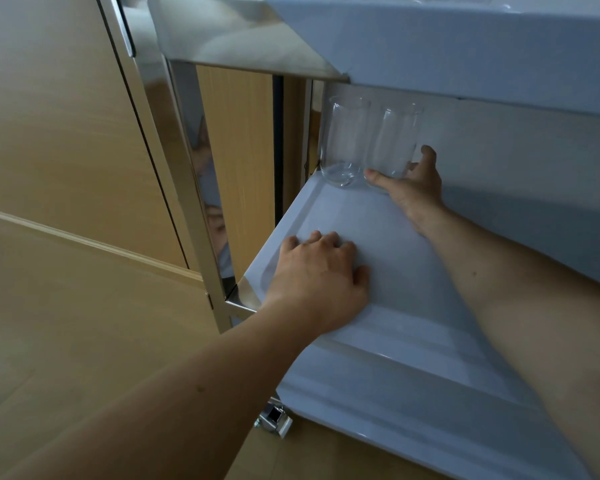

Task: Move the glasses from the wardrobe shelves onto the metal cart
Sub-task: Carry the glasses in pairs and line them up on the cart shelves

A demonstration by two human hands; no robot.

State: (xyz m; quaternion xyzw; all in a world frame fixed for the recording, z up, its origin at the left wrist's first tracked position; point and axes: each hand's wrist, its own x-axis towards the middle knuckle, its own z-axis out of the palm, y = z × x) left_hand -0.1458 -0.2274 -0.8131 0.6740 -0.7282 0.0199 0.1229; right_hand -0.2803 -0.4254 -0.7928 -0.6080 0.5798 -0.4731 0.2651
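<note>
Wood-grain panels (49, 140) and a wooden floor (66, 341) are filling the left side of the view, with the cart (201, 188) standing against them on the right. Its shiny metal post is running down from the top shelf (430, 46) to the corner of the lower shelf (413, 341), and a caster (274, 419) is showing beneath the near edge. The lower shelf is appearing as a shallow white tray with a raised rim.

Two clear glasses are standing upright at the far left corner of the lower shelf, touching or nearly touching each other. The left glass (343, 143) is resting free on the shelf, just beside the rear post. The right glass (395, 140) is sitting next to it, and whether its base is fully down on the shelf cannot be told.

The right hand (413, 188) is reaching in from the right and gripping the right glass low on its wall, the thumb curling across the near side and the fingers wrapping round the far side. The left hand (319, 278) is lying palm down on the near left part of the lower shelf, its fingers relaxed and lightly bent against the surface, holding nothing. Both forearms are bare and extending in from the bottom of the view.
</note>
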